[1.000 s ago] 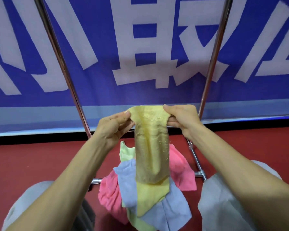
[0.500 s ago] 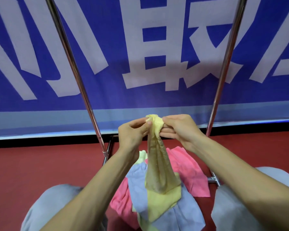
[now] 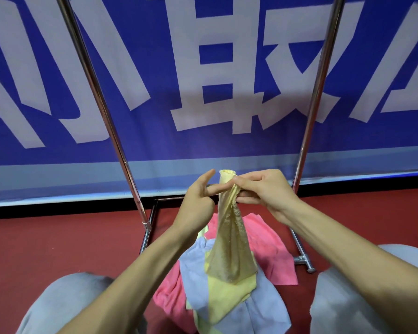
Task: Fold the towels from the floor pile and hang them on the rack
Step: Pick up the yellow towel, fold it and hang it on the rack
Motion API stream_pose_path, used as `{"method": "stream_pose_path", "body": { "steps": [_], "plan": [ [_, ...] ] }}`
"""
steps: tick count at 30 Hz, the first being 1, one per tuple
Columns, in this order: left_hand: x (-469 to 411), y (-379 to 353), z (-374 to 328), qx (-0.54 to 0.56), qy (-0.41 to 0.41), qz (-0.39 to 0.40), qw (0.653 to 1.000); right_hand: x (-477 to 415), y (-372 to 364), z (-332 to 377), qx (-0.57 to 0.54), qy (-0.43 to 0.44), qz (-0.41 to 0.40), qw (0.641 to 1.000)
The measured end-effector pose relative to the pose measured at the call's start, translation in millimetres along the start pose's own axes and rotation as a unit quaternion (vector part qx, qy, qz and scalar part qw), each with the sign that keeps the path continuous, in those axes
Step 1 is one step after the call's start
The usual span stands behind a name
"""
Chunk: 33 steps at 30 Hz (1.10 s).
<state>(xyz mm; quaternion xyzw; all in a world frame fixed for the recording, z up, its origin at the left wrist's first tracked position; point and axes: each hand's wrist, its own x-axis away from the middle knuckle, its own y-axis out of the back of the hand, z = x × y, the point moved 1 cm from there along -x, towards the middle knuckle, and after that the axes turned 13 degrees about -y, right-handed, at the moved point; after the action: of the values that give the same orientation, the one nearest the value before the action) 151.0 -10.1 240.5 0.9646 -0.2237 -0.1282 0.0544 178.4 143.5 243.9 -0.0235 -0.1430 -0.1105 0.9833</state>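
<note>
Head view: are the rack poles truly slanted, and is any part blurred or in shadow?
Head view: wide-angle distortion makes the left pole and right pole lean inward toward the floor; the banner letters look soft, with a faint shadow across them; hands and the yellow towel are fairly sharp; thin glare streaks run along both poles.

Two slanted chrome rack poles (image 3: 99, 97) frame a wide gap that is unobstructed above the hands, backed by the blue banner with white characters (image 3: 227, 145). Between the poles' feet, the heap of pink, blue and yellow towels (image 3: 227, 292) covers the red floor (image 3: 58, 244); left of the poles, the floor lies bare.
</note>
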Motion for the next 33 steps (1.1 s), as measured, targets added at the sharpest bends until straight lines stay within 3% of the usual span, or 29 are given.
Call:
{"method": "stream_pose_path", "body": {
  "steps": [6,13,18,23,28,31,33],
  "plan": [
    [-4,5,4,-0.044,-0.011,0.006,0.999,4,6,3,0.007,0.010,-0.002,1.000],
    [-11,19,0,0.012,-0.029,-0.037,0.999,2,10,10,0.034,0.007,0.020,0.999],
    [-13,31,2,-0.121,-0.074,0.063,0.988,4,12,16,0.031,0.009,0.048,0.998],
    [-12,31,-3,-0.083,-0.100,0.079,0.988,8,14,22,0.076,0.042,0.114,0.990],
    [-10,25,-7,-0.101,-0.138,0.073,0.983,1,24,20,0.176,0.111,0.043,0.977],
    [-10,21,-5,-0.131,-0.158,0.061,0.977,-2,24,14,0.358,0.172,-0.062,0.916],
    [-9,17,-4,-0.140,-0.172,0.045,0.974,0,22,12,0.410,0.187,-0.108,0.886]
  ]
}}
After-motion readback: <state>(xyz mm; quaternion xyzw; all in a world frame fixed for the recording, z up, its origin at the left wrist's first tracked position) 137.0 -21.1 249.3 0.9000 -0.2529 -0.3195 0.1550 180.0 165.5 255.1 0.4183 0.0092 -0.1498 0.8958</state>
